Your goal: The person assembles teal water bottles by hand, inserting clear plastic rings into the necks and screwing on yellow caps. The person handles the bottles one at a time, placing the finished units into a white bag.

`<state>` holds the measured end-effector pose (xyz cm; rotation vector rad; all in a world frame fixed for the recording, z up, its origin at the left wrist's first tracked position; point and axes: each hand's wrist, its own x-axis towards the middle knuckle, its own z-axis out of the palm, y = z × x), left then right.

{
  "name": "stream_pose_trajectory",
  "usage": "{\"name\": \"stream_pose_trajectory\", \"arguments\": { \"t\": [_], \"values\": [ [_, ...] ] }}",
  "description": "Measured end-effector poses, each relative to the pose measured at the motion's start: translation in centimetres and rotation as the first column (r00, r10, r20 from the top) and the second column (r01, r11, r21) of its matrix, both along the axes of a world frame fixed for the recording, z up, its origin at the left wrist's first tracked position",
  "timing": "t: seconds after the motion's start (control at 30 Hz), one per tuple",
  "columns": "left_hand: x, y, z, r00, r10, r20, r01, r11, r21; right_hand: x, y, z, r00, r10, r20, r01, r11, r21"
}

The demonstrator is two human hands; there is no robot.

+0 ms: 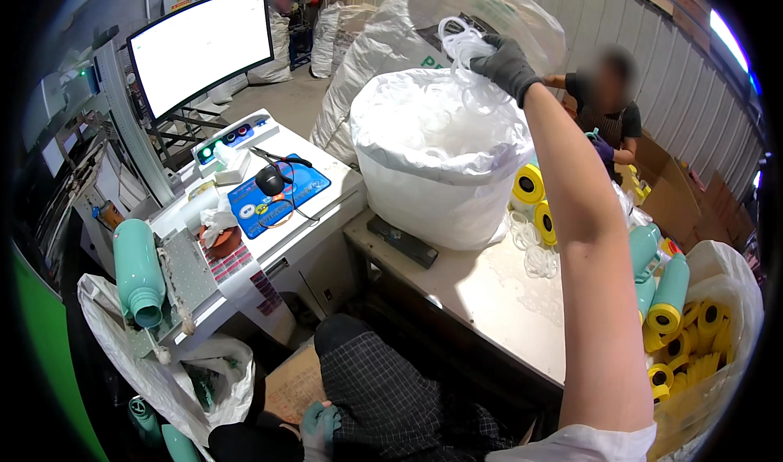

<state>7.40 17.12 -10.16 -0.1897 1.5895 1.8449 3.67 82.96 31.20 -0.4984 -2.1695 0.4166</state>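
Observation:
My right hand [507, 66], in a dark grey glove, is stretched forward above a big white sack [436, 186]. It is closed on a bunch of white plastic rings [465, 44] that hangs over the sack's far rim. Loose pale rings [440, 123] fill the sack nearly to its top; single pieces blur together there. Low in the view, my left hand [318, 428] rests by my thigh in a grey and teal glove. Its fingers lie loosely on the dark checked cloth and appear to hold nothing.
More rings [538, 254] lie on the white table [481, 291] beside a dark flat bar [402, 242]. At right stand teal bottles [670, 287] and a bag of yellow parts [693, 340]. A teal bottle [140, 270] lies on the left machine, below a monitor [204, 50]. Another person [608, 107] works beyond.

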Motion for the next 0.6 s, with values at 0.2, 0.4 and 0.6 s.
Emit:
{"name": "stream_pose_trajectory", "arguments": {
  "t": [0.2, 0.4, 0.6],
  "values": [
    [-0.2, -0.4, -0.7, 1.0, 0.003, -0.014, -0.004, 0.996, -0.094, 3.2, -0.5, 2.8, 0.991, -0.077, -0.113, 0.081, 0.996, 0.036],
    [0.5, 1.5, 0.5, 0.992, -0.112, -0.064, 0.106, 0.99, -0.093, 13.8, 5.4, 2.5, 0.981, -0.117, -0.154, 0.111, 0.993, -0.048],
    [1.0, 1.4, 1.3, 0.984, -0.157, -0.088, 0.145, 0.981, -0.129, 21.4, 3.8, -10.3, 0.971, -0.239, 0.032, 0.241, 0.964, -0.11]
  ]
}}
